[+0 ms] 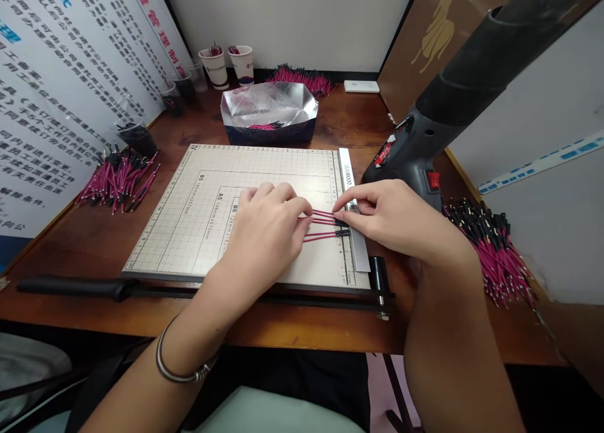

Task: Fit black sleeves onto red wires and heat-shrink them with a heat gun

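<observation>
Several short magenta wires (322, 235) with black ends lie side by side across the right part of a cream paper trimmer board (189, 200). My left hand (271, 228) is closed over their left ends, thumb and forefinger pinching together. My right hand (396, 216) pinches the black ends of the upper wires beside the trimmer's metal ruler strip (359, 250). One lower wire rests on the board with its black end near the strip, below my right fingertips. The wires' left tips are hidden behind my left fingers.
A heat gun (401, 143) stands right of the board. Wire bundles lie at left (117, 175), right (493, 250) and back (302, 79). A foil-lined box (268, 131) and paper cups (242, 67) stand behind. The trimmer's black handle (75, 287) runs along the front.
</observation>
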Motion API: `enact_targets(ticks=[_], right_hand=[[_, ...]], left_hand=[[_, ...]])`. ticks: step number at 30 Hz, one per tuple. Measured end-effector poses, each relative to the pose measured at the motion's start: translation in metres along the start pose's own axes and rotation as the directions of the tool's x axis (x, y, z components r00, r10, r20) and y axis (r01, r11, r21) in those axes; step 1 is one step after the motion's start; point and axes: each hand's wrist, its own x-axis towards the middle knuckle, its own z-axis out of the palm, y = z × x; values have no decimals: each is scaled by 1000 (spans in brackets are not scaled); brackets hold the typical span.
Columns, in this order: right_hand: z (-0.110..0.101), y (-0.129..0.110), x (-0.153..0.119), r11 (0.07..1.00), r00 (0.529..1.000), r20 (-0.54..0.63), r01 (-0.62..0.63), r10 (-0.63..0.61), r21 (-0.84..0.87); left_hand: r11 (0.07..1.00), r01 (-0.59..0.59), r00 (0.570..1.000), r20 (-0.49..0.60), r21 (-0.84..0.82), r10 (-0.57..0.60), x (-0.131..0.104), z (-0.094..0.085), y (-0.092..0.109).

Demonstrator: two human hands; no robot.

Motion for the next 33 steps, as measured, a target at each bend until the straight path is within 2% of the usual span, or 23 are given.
enact_targets(ticks=[7,11,14,20,28,33], right_hand=[[0,2,-1,1000,1000,20,-2,2,15],[-1,3,-2,1000,1000,24,3,-3,-9],[-2,4,-3,1000,1000,27,-11,11,-24],[-4,2,-4,1000,1000,31,-4,5,-6],[-4,1,-5,998,998,37,-57,57,-15],[-5,0,-4,999,998,37,-47,48,-8]], left_hand=[[996,-49,980,194,70,35,21,-7,16],[992,-97,964,257,76,75,28,-13,18],[993,-110,957,274,53,91,29,-15,16],[988,-141,966,229,69,122,29,-14,14],[981,-182,933,329,73,148,39,-16,14],[973,-224,915,357,63,187,44,-16,16]])
